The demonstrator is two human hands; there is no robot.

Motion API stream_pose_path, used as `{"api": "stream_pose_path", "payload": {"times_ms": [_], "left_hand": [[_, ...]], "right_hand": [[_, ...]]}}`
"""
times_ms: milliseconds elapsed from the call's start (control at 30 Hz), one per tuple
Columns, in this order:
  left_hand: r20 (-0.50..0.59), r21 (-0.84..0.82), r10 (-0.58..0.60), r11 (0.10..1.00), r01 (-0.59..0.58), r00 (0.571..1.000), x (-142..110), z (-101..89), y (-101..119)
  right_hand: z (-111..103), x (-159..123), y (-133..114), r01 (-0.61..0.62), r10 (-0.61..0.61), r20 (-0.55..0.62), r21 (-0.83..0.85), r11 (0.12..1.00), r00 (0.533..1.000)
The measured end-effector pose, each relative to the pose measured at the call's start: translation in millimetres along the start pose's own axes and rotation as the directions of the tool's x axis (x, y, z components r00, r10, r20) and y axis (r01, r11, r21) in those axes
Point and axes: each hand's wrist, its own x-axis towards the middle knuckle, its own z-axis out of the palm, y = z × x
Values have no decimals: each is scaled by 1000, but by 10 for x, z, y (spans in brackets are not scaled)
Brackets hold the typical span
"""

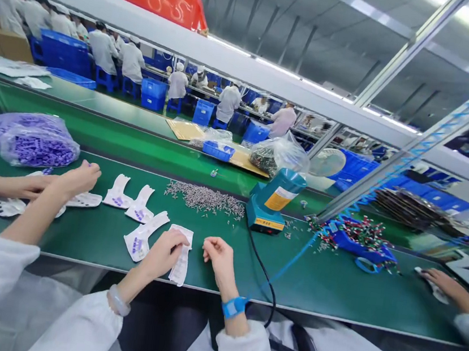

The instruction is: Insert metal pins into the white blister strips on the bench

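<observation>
My left hand [164,253] rests on the green table [324,283] with its fingers pinched on a white paper strip [181,260] that lies flat and runs toward the table's front edge. My right hand [218,256] lies just right of the strip, fingers curled closed; whether it holds anything small I cannot make out. A blue band sits on that wrist. Left of my left hand lie white plastic pouches [141,235] with small purple parts inside. A heap of tiny grey parts [206,197] is spread on the table beyond my hands.
A blue machine [271,203] with a black cable stands right of the grey heap. A co-worker's hands [67,180] work on pouches at the left, near a bag of purple parts [29,139]. Another person's hand [439,277] is at the right. A blue tray of coloured wires [359,239] lies nearby.
</observation>
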Motion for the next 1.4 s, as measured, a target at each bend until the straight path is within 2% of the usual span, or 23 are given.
{"api": "stream_pose_path", "payload": {"times_ms": [200, 300, 367, 433, 500, 567, 633, 700, 767, 867, 1000, 1200, 1300, 1400], "left_hand": [[-14, 4, -148, 989, 148, 989, -342, 153, 362], [-23, -4, -208, 978, 208, 978, -479, 102, 497], [-17, -102, -297, 951, 293, 955, -546, 55, 542], [28, -297, -406, 869, 395, 914, -587, 20, 555], [100, -484, -470, 747, 455, 877, -601, 2, 552], [162, -594, -479, 651, 473, 863, -603, -11, 548], [203, -625, -462, 617, 477, 863, -608, -26, 546], [218, -595, -435, 650, 472, 874, -627, -41, 535], [214, -523, -405, 721, 454, 889, -657, -47, 505], [221, -448, -354, 791, 417, 909, -700, -25, 438], [225, -435, -327, 809, 395, 918, -722, 31, 410], [133, -359, -385, 840, 407, 913, -716, 25, 492], [-9, -252, -351, 907, 337, 936, -712, 10, 485], [-73, -132, -246, 963, 235, 967, -720, 47, 448]], "right_hand": [[222, -570, -104, -62, 44, 107, 168, 984, 993], [254, -712, -176, 15, -32, 108, 151, 988, 994], [248, -763, -226, 78, -92, 120, 115, 990, 989], [237, -796, -279, 97, -110, 143, 97, 991, 984], [232, -827, -334, 76, -92, 170, 96, 992, 981], [236, -863, -384, 49, -65, 187, 89, 995, 980], [245, -904, -425, 35, -44, 174, 53, 998, 984], [251, -943, -457, 32, -32, 140, 2, 999, 990], [246, -972, -482, 33, -28, 110, -39, 999, 993], [219, -990, -516, 68, -58, 125, -73, 995, 990], [189, -995, -537, 76, -61, 185, -77, 994, 981], [115, -900, -435, 10, 8, 196, -89, 996, 980], [10, -728, -298, -75, 77, 212, -18, 997, 974], [-62, -536, -182, -251, 232, 326, 15, 968, 916]]}}
